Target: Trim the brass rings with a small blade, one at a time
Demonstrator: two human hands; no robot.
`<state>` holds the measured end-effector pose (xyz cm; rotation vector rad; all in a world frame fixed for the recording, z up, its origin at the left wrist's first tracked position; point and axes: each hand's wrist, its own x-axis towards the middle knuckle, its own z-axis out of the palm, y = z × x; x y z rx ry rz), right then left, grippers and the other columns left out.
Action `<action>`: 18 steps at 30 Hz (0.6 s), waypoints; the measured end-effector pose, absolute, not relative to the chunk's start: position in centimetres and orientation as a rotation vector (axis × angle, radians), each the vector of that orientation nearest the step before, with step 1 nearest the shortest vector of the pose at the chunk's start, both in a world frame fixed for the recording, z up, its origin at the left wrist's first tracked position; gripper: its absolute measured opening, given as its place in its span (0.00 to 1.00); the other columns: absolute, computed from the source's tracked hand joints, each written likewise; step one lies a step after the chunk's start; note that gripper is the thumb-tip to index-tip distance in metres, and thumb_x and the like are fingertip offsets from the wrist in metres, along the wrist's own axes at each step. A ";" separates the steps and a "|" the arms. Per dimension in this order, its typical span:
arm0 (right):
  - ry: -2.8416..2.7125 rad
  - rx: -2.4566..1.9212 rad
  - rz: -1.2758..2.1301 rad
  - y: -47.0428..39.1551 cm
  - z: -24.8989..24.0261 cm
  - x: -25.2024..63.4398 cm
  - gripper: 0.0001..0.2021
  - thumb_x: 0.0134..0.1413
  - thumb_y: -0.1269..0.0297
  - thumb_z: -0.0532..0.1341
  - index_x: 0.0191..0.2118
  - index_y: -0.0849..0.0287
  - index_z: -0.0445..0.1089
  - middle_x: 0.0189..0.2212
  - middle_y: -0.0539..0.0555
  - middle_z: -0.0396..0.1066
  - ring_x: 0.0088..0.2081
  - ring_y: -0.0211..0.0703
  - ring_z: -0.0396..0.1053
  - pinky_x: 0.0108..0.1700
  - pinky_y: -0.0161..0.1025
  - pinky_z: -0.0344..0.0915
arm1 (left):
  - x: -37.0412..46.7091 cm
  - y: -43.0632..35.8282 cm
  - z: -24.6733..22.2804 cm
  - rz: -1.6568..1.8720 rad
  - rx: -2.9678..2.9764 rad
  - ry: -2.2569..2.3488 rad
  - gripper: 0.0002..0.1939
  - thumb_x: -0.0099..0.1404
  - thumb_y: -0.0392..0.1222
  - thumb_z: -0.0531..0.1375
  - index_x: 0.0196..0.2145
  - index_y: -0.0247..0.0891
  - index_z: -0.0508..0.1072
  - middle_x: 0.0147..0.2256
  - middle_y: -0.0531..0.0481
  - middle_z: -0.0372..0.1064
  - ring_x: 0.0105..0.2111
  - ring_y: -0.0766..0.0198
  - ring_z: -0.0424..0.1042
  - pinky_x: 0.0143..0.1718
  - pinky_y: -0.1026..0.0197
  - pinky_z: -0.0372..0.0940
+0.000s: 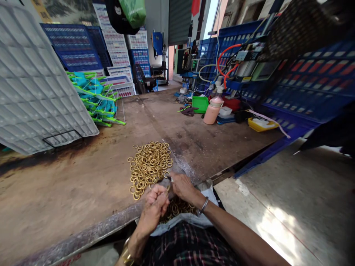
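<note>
Near the table's front edge lies a pile of brass-coloured rings (149, 164). Just below it, my left hand (155, 204) is closed, fingers curled together, with a brass ring (168, 188) at its fingertips. My right hand (181, 186) is beside it, fingers pressed together at the right edge of the pile; a small dark thing shows at its fingertips, too small to make out. Under both hands, a pale bag (209, 194) on my lap holds many more rings (177, 208).
A grey ridged panel (41, 81) and green hangers (105, 99) stand at the left. Farther right on the table (124, 129) are a pink bottle (213, 111), a green tray (200, 104) and a yellow tray (262, 125). Blue crates (313, 81) line the right side.
</note>
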<state>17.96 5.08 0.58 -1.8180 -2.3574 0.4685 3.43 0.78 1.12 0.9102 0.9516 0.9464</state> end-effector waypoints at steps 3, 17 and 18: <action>-2.272 -1.933 0.424 6.2 0.3 18.8 0.12 0.48 0.76 0.49 0.39 0.62 0.63 0.31 0.56 0.71 0.32 0.41 0.68 0.31 0.35 0.53 | 3.7 0.5 1.7 0.919 0.782 0.830 0.13 0.56 0.49 0.59 0.28 0.38 0.62 0.17 0.60 0.57 0.14 0.76 0.50 0.14 0.71 0.44; -2.262 -1.967 0.441 8.0 -0.2 17.2 0.11 0.53 0.68 0.51 0.43 0.59 0.60 0.35 0.56 0.70 0.35 0.42 0.67 0.34 0.35 0.53 | 3.0 1.7 0.1 1.018 0.352 0.822 0.13 0.49 0.39 0.64 0.31 0.37 0.63 0.23 0.54 0.66 0.19 0.71 0.63 0.14 0.71 0.49; -2.246 -1.962 0.462 8.0 -0.2 17.3 0.11 0.52 0.68 0.51 0.43 0.59 0.60 0.35 0.56 0.70 0.35 0.42 0.67 0.34 0.35 0.53 | 3.0 1.8 0.1 1.006 0.324 0.814 0.15 0.48 0.38 0.64 0.32 0.37 0.64 0.22 0.55 0.65 0.19 0.71 0.63 0.14 0.72 0.49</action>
